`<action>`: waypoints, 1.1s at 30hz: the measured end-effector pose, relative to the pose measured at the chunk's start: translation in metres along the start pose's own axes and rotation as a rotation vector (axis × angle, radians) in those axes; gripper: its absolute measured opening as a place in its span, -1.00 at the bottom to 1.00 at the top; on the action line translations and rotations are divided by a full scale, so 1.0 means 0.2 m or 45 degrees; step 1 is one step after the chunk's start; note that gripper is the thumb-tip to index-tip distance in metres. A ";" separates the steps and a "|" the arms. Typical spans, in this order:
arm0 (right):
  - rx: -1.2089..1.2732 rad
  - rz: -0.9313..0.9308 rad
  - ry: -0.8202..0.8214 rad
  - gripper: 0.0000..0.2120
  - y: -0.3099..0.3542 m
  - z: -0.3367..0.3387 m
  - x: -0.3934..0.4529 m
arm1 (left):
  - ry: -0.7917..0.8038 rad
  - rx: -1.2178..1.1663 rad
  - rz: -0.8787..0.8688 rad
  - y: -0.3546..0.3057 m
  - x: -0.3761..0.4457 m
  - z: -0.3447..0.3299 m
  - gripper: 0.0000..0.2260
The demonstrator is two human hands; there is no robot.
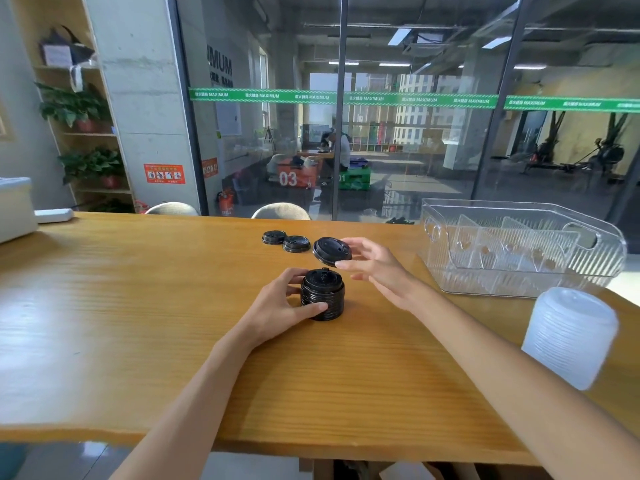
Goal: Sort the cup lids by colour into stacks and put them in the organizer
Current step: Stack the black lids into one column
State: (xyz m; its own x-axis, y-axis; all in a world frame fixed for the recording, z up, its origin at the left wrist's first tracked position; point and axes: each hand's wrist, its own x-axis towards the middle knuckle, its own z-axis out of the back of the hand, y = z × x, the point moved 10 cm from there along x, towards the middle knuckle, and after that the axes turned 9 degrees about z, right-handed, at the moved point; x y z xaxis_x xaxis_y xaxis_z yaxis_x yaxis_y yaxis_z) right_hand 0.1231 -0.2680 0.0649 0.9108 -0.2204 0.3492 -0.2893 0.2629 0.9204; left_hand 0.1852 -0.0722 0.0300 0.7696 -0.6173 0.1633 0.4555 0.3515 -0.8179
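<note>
left hand (277, 306) gripping black stack (322, 294), right hand (375, 263) holding lid (330, 250)

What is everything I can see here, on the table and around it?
black lid stack: one, black, table centre
held lid: one, black, tilted above the stack
loose lids: two, black, flat on the table behind the stack
white lid stack: one, translucent white, table's right edge
organizer: one, clear, with dividers, far right, no lids inside
table: one, wooden
potted plants: several, green, shelf at left
left hand: grips the black lid stack
right hand: holds the tilted lid
</note>
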 end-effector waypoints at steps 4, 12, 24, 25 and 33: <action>0.008 -0.055 0.155 -0.52 -0.02 -0.03 -0.04 | 0.005 0.003 -0.026 -0.01 0.00 -0.01 -0.23; -0.067 -0.103 0.253 -0.71 -0.04 -0.04 -0.03 | -0.029 0.003 -0.085 -0.04 0.00 -0.01 -0.31; -0.222 0.086 0.030 -0.69 0.04 -0.05 -0.13 | -0.057 0.086 -0.179 -0.10 -0.02 -0.01 -0.34; -0.253 0.115 0.010 -0.69 0.05 -0.05 -0.14 | -0.070 0.081 -0.177 -0.09 -0.02 0.00 -0.33; -0.472 0.283 -0.161 -0.56 0.20 -0.08 -0.20 | -0.281 0.026 -0.163 -0.12 -0.02 0.06 -0.21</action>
State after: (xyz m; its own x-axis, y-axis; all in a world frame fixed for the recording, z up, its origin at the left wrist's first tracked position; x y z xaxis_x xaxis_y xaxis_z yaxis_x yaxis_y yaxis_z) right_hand 0.0795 -0.2325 0.0851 0.7885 -0.2275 0.5714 -0.3279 0.6305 0.7035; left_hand 0.1768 -0.0686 0.0553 0.7834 -0.4896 0.3830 0.5624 0.2960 -0.7721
